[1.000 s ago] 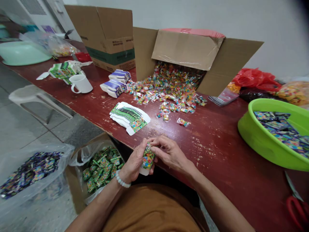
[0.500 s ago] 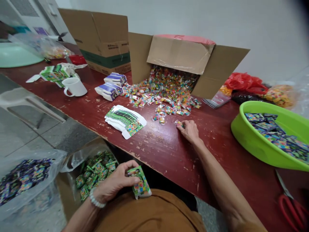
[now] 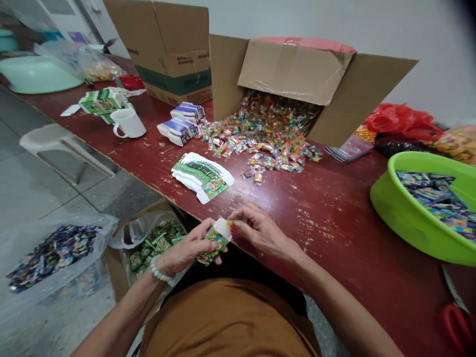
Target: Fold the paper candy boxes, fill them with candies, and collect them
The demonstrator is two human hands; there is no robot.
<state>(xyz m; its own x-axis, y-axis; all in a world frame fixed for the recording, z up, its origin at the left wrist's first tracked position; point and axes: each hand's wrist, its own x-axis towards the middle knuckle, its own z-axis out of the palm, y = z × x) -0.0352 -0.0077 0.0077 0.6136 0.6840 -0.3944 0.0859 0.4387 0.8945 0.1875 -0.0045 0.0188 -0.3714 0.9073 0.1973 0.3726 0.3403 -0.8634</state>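
My left hand (image 3: 199,245) is wrapped round a small green printed candy box (image 3: 214,241), its white flap raised at the open top. Right beside that opening, my right hand (image 3: 258,230) pinches a small wrapped candy (image 3: 231,226) showing yellow and red. Its fingertips nearly meet the flap; whether they touch it I cannot tell. On the table ahead lies a fanned stack of flattened green boxes (image 3: 203,176). Beyond it, many wrapped candies (image 3: 275,134) spill from a cardboard box (image 3: 295,74) lying on its side.
At right stand a lime-green basin (image 3: 412,228) of purple packets and red scissors (image 3: 455,317). A white mug (image 3: 128,123) and purple boxes (image 3: 178,130) sit farther back. Below the table edge are a bag of dark packets (image 3: 55,253) and a carton of green packets (image 3: 159,248).
My right hand has come back from the loose candies on the table to the green box, bringing a candy. My left hand has raised the box and tipped its open end toward it.
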